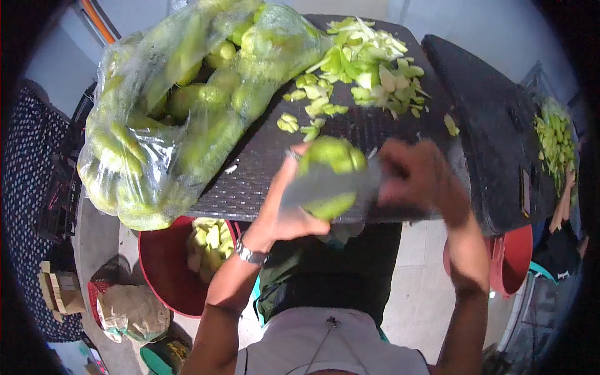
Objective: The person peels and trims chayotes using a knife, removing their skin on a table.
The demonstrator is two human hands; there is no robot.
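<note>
My left hand (284, 203), with a watch on its wrist, holds a green mango-like fruit (331, 156) over the near edge of the dark woven table (250, 181). My right hand (415, 175) is closed round the handle end of a wide knife (325, 189), blurred by motion. The blade lies across the front of the fruit. Beyond my hands is a heap of pale green peelings and slices (381, 75). A clear plastic bag full of green fruit (187, 106) fills the table's left side.
Below the table on the left stands a red tub (162, 269) with cut pieces. A second red tub (517, 259) is at the lower right. Beside the table is another dark table (487, 131), with greens (555, 137) and a person's arm (564, 200) at the far right.
</note>
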